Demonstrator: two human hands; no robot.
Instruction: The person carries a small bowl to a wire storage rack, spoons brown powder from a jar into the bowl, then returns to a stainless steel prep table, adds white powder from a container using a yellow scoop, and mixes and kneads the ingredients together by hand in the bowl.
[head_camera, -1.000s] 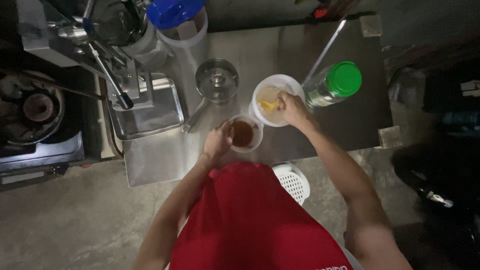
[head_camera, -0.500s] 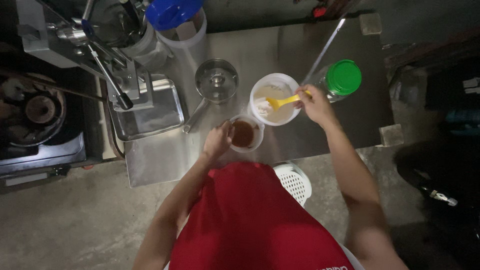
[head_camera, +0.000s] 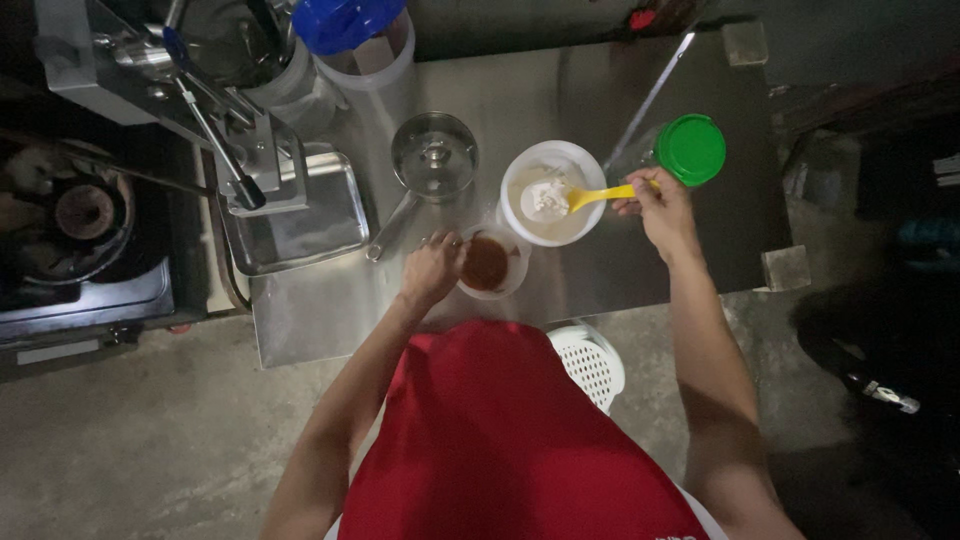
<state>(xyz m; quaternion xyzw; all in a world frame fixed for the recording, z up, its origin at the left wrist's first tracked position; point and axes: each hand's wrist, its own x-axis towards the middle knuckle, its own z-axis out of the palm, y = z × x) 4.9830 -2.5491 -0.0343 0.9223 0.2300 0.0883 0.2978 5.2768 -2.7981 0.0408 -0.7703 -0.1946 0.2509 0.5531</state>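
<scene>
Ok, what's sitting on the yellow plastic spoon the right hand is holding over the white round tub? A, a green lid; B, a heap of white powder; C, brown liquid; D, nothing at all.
B: the yellow plastic spoon held by the right hand carries a heap of white powder above the white round tub, while the left hand steadies the clear cup of brown liquid.

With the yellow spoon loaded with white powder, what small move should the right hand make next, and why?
Probably carry the yellow spoon left and down to the cup of brown liquid and tip it in. The right hand holds the spoon heaped with white powder above the white bowl, and the left hand steadies the cup just beside.
</scene>
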